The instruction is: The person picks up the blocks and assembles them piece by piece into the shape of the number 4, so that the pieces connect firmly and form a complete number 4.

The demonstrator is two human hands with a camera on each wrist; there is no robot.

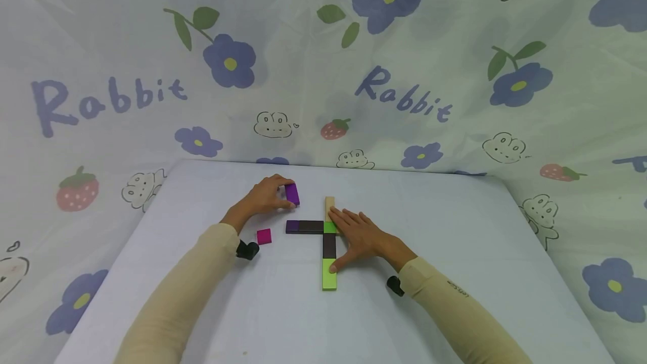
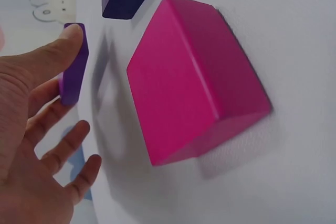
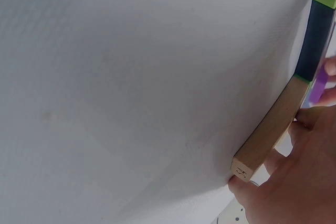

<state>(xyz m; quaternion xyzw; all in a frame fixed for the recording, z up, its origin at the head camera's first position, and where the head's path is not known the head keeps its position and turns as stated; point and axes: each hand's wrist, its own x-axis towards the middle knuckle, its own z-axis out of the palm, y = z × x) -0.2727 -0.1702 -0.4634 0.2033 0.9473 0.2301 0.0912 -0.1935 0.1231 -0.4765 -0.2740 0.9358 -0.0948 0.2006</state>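
Observation:
My left hand (image 1: 265, 195) pinches a purple block (image 1: 292, 194) between thumb and fingers, beyond the left end of a cross of coloured blocks. In the left wrist view, the purple block (image 2: 76, 66) stands on edge in that pinch, the other fingers spread. My right hand (image 1: 364, 236) lies with extended fingers over the cross. Its fingertips reach a far wooden block (image 1: 329, 202), its thumb a lime block (image 1: 329, 282). Between these are a small green block (image 1: 329, 227) and a dark block (image 1: 329, 246). Another wooden block (image 3: 270, 129) lies beside the right fingers.
A dark row (image 1: 310, 227) with a deep purple end (image 1: 292, 227) forms the cross's left arm. A loose magenta block (image 1: 264, 236) sits near the left wrist. The white table (image 1: 455, 223) meets a rabbit-and-flower printed cloth (image 1: 303, 60) behind.

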